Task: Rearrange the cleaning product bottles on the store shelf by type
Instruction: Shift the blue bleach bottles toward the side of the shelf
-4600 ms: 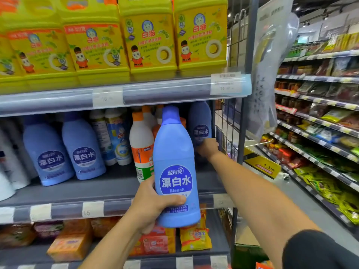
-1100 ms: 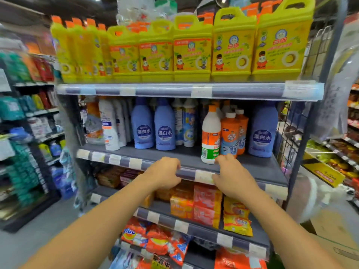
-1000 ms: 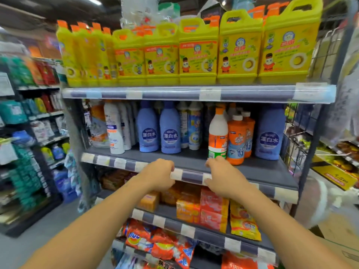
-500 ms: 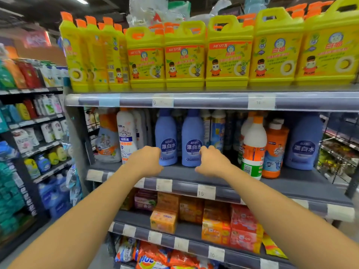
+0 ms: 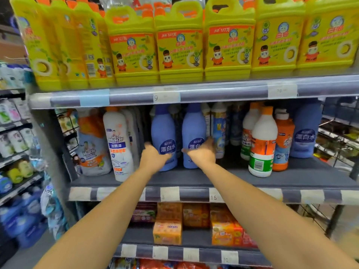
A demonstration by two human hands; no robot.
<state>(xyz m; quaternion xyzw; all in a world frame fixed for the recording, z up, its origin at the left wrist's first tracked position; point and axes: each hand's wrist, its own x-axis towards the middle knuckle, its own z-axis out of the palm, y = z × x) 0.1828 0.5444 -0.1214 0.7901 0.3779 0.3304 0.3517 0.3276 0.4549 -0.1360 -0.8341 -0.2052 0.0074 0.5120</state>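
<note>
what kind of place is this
A shop, most likely a supermarket cleaning aisle: price tags run along the shelf edges, identical yellow jugs line the top shelf, and more stocked shelves stand at left. The left hand grips one blue bottle, the right hand another.

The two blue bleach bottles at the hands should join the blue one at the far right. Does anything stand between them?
Yes. Right of the left bottle and middle bottle, before the far-right bottle, stand slim bottles, white bottles and an orange bottle.
</note>
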